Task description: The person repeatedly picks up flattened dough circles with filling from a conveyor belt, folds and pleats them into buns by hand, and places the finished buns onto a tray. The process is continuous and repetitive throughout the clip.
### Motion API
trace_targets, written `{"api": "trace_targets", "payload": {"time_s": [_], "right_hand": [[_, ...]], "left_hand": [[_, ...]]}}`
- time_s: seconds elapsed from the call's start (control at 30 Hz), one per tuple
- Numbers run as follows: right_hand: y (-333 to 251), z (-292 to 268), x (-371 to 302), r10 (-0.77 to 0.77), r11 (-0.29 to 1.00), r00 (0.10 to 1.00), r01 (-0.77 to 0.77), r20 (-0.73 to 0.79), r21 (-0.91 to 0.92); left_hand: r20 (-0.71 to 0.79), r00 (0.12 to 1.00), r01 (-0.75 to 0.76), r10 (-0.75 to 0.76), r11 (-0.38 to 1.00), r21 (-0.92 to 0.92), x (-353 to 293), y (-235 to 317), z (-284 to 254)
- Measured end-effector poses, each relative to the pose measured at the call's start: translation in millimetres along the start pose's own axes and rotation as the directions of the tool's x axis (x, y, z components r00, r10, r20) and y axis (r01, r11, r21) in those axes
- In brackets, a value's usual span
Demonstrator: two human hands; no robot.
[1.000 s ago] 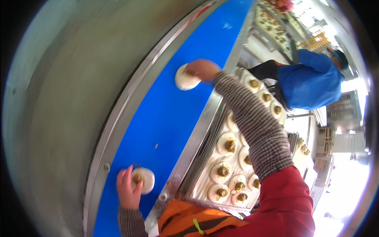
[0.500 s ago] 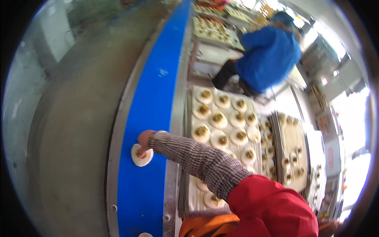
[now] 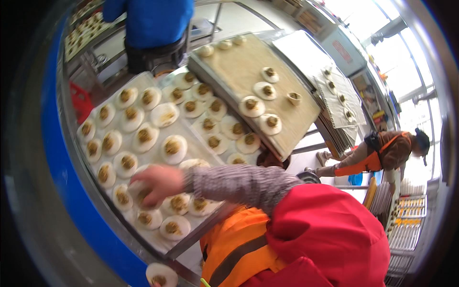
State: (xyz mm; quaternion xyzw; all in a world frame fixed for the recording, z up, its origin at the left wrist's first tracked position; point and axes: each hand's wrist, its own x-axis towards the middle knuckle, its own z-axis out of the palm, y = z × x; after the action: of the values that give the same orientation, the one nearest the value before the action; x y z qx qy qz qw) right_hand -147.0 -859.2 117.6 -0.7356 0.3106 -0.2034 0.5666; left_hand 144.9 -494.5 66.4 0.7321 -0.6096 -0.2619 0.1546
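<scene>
My right hand (image 3: 160, 184), in a checkered sleeve with red fabric above, is over the tray (image 3: 184, 243) of filled dough rounds. It is blurred by motion, its fingers curled round a pale dough round (image 3: 138, 187) that they partly hide. Flat dough rounds, such as one dough round (image 3: 173, 148), lie in rows around it, each with a brownish-green filling heaped in the middle. At the lower edge, the fingertips of my left hand (image 3: 156, 284) show under another filled dough round (image 3: 161, 274); the rest of that hand is out of sight.
A blue conveyor belt (image 3: 79, 191) runs along the left. Beyond the tray are a stack of trays (image 3: 282, 115) with a few filled rounds and a small cup (image 3: 294, 98). A person in blue (image 3: 158, 24) sits ahead; another person in an orange apron (image 3: 373, 155) bends at right.
My view has swung right. My right hand has gone from a filled dough round on the belt to above the tray, a round in its fingers. The left fingertips have come into view.
</scene>
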Motion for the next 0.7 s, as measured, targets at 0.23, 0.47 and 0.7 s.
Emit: {"api": "trace_targets", "payload": {"time_s": [0.23,0.47,0.7], "right_hand": [[99.6,-328.1,-297.0,0.417,0.906,0.493,-0.295,-0.764,0.304],[210.7,-470.2,-364.1,0.498,0.865,0.402,-0.299,-0.768,0.404],[221.6,-401.2,-475.1,-0.247,0.880,0.281,-0.337,-0.927,-0.336]], "left_hand": [[0.448,0.862,0.377,0.238,0.292,-0.879,258.8,357.2,145.0],[0.718,0.518,0.235,0.465,0.729,-0.642,361.4,589.2,301.3],[0.578,0.571,-0.764,0.582,0.635,0.116,362.1,617.7,367.4]]}}
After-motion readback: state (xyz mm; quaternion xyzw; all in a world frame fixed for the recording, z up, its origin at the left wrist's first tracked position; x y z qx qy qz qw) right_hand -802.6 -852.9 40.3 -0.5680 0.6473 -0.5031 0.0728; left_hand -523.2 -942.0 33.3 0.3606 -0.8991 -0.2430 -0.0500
